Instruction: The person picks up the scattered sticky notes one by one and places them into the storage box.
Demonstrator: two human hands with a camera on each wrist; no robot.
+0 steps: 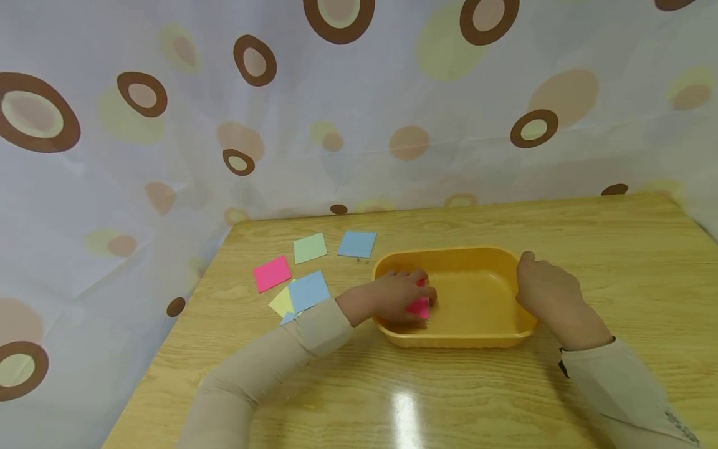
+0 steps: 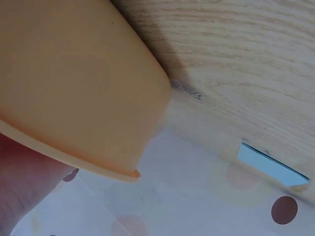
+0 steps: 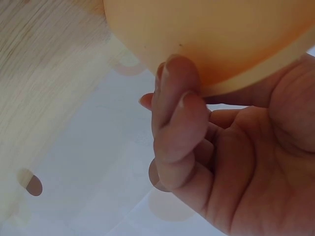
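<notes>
An orange-yellow plastic tub (image 1: 460,341) sits on the wooden table between both hands. Over its left rim reaches my left hand (image 1: 397,296), holding a bright pink sticky note (image 1: 419,308) inside the tub between thumb and fingers. Part of the note is hidden by those fingers. My right hand (image 1: 550,299) grips the tub's right end. In the right wrist view, its curled fingers (image 3: 184,123) press the outer wall (image 3: 221,34) just under the rim. The left wrist view shows mostly the tub's outside (image 2: 83,88), with a bit of the left hand (image 2: 22,184) behind the rim.
Left of the tub lie a pink note (image 1: 272,274), a green note (image 1: 310,248) and a blue note (image 1: 357,244). Another blue note (image 1: 309,290) overlaps a yellow one (image 1: 282,304). A patterned curtain (image 1: 359,112) hangs behind the table (image 1: 336,393).
</notes>
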